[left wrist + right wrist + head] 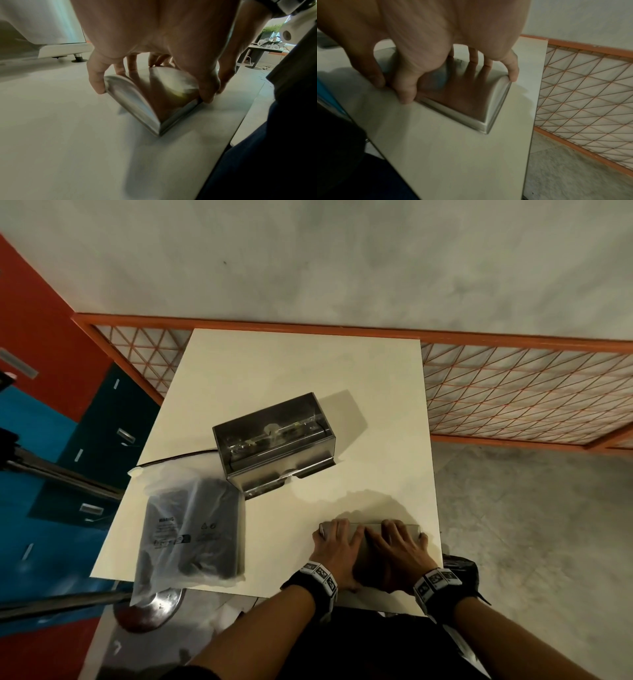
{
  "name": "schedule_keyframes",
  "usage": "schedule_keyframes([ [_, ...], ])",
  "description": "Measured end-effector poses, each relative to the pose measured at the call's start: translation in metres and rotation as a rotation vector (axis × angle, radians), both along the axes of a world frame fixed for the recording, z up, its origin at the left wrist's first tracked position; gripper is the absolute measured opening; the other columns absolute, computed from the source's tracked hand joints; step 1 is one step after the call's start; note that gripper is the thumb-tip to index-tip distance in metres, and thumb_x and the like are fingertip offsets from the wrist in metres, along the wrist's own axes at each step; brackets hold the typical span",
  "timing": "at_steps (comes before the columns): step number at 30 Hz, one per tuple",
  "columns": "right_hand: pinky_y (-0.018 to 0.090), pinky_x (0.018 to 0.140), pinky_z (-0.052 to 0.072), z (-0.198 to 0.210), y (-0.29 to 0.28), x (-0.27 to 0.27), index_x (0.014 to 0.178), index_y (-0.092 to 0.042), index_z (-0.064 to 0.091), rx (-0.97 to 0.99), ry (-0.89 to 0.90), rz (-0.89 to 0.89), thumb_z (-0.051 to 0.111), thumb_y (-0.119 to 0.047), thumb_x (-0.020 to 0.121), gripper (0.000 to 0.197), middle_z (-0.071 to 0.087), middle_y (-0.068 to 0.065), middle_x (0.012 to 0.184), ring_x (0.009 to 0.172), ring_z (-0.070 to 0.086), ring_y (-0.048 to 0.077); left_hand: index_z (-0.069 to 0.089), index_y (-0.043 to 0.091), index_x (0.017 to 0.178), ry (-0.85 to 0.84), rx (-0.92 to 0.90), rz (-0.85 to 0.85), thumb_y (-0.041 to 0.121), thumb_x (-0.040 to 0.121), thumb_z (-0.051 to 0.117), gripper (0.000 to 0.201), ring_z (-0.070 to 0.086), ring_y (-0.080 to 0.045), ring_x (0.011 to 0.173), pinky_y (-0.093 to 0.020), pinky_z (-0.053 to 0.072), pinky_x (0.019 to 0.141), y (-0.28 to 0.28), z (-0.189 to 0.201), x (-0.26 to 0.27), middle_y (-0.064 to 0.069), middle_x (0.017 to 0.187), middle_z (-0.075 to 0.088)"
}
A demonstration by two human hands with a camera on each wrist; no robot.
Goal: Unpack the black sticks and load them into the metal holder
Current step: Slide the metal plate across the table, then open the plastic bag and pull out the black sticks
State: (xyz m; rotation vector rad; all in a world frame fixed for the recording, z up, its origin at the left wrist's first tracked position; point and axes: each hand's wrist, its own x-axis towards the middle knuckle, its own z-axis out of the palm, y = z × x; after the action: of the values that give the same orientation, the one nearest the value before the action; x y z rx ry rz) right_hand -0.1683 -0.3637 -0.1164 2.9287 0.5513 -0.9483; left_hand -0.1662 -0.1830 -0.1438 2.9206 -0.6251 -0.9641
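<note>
The metal holder (pixel 274 443), a shiny open-topped box, stands at the table's middle. Left of it lies a frosted plastic bag (pixel 191 529) with the black sticks inside, sealed and overhanging the near edge. At the near right, both hands hold a flat metal lid (pixel 409 530) that lies on the table. My left hand (pixel 337 549) grips its left half, with fingers (pixel 97 83) curled round the end and thumb on the near edge. My right hand (pixel 397 549) grips the right half (pixel 471 105) the same way.
The white table (pixel 291 364) ends close to the lid's right end. A thin black cable (pixel 178 458) runs left from the holder. An orange lattice fence (pixel 513 392) lies behind and right. A tripod leg and round metal base (pixel 154 607) sit below the bag.
</note>
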Motion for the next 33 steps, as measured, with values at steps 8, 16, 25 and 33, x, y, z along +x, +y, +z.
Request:
schedule_keyframes([
  [8,0.074,0.097,0.031,-0.003,-0.002,0.000,0.150,-0.039,0.002,-0.003,0.003,0.012,0.050,-0.086,0.058,0.114,0.019,0.008,0.148,0.138,0.016,0.034,0.006,0.024,0.155,-0.027,-0.014,-0.003,0.067,0.065,0.080,0.124,0.017,-0.045,0.143,-0.068,0.027,0.109,0.002,-0.007,-0.002,-0.020,0.156,0.013],
  [16,0.072,0.100,0.029,0.002,0.000,0.000,0.151,-0.040,0.001,-0.039,0.022,0.025,0.049,-0.084,0.056,0.115,0.019,0.008,0.150,0.139,0.016,0.032,0.005,0.021,0.156,-0.040,-0.053,-0.031,0.065,0.069,0.080,0.123,0.011,-0.045,0.147,-0.069,0.021,0.113,0.005,-0.007,-0.002,-0.020,0.160,0.009],
  [25,0.050,0.103,0.037,0.037,0.070,0.034,0.138,-0.030,0.042,0.096,0.077,0.024,0.044,-0.058,0.089,0.056,0.036,0.003,0.142,0.131,0.040,0.027,0.046,0.022,0.146,-0.077,-0.392,0.303,0.040,0.093,0.061,0.057,0.039,-0.024,0.136,-0.039,0.038,0.111,0.131,0.051,0.014,-0.001,0.146,0.041],
  [33,0.026,0.096,0.041,0.019,0.222,0.063,0.125,-0.014,0.062,0.454,0.357,-0.228,0.065,-0.039,0.090,0.043,0.064,0.007,0.124,0.115,0.059,0.023,0.056,0.019,0.131,-0.265,-0.209,1.023,0.052,0.085,0.062,0.056,0.054,-0.036,0.113,-0.044,0.047,0.096,0.318,0.044,-0.002,-0.015,0.126,0.059],
])
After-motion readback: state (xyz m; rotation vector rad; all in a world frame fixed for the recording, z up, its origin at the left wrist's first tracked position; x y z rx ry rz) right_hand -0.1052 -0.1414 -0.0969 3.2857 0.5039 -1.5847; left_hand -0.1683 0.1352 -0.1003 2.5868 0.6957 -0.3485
